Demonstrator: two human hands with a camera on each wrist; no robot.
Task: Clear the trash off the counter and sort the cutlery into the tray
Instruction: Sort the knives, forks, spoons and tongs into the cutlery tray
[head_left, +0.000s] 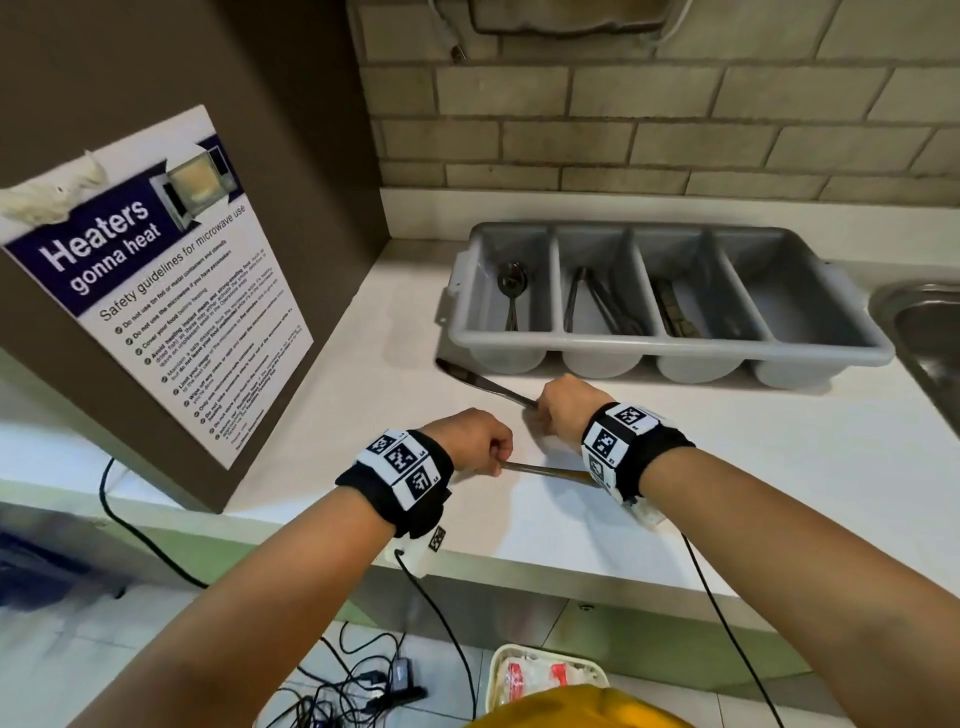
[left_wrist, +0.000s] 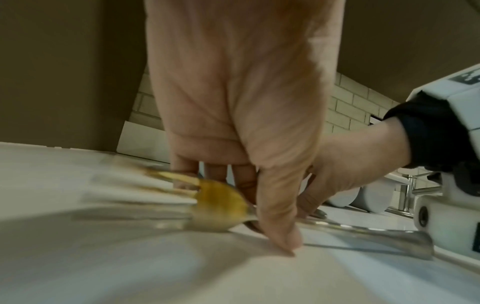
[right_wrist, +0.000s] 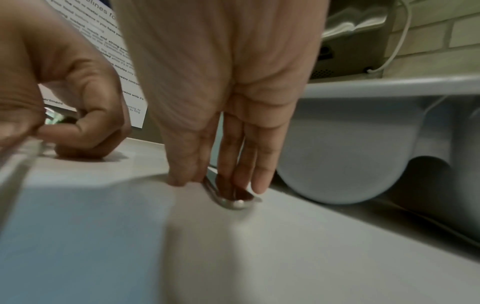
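Observation:
A steel fork (head_left: 545, 471) lies on the white counter (head_left: 779, 467), tines to the left, blurred in the left wrist view. My left hand (head_left: 493, 462) pinches the fork (left_wrist: 221, 205) at its neck, thumb tip down on the counter. A steel knife (head_left: 478, 382) lies just in front of the grey cutlery tray (head_left: 670, 353), blade pointing back-left. My right hand (head_left: 540, 408) pinches the end of the knife's handle (right_wrist: 228, 200) between thumb and fingers. The tray holds spoons (head_left: 511, 291) in its leftmost compartment and other cutlery (head_left: 597, 306) in the two middle ones.
A brown cabinet side with a microwave poster (head_left: 156, 291) walls off the left. A steel sink (head_left: 930, 332) lies at the right edge. On the floor below stand a bin with wrappers (head_left: 545, 675) and loose cables (head_left: 363, 680). The tiled wall (head_left: 675, 130) is close behind the tray.

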